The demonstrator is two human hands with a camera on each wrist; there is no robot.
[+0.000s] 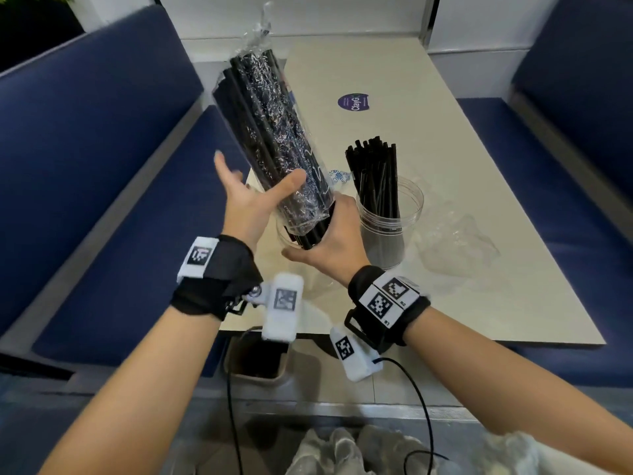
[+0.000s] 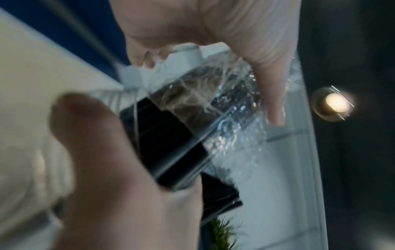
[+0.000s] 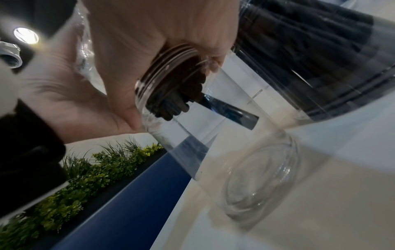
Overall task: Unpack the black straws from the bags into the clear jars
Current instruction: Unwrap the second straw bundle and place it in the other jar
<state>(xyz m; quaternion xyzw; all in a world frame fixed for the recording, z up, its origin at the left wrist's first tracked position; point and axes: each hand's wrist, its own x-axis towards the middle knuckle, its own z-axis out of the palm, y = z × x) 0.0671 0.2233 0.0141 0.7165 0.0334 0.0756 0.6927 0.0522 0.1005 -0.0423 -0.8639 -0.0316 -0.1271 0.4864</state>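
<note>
A clear bag of black straws (image 1: 270, 132) is held upright and leans to the left over the table's near left corner. My left hand (image 1: 250, 190) is open, its thumb (image 2: 273, 101) laid across the front of the bag (image 2: 213, 101) and its fingers spread to the left. My right hand (image 1: 335, 231) grips the bare lower ends of the straws (image 1: 310, 236) at the mouth of an empty clear jar (image 3: 245, 169). Those straw ends (image 3: 177, 101) poke just inside its neck. A second clear jar (image 1: 387, 214) to the right stands full of black straws.
Crumpled empty clear plastic (image 1: 455, 248) lies right of the full jar on the beige table (image 1: 479, 303). A round purple sticker (image 1: 352, 101) is farther back. Blue benches (image 1: 102, 166) flank the table. A small bin (image 1: 253, 361) stands under its near edge.
</note>
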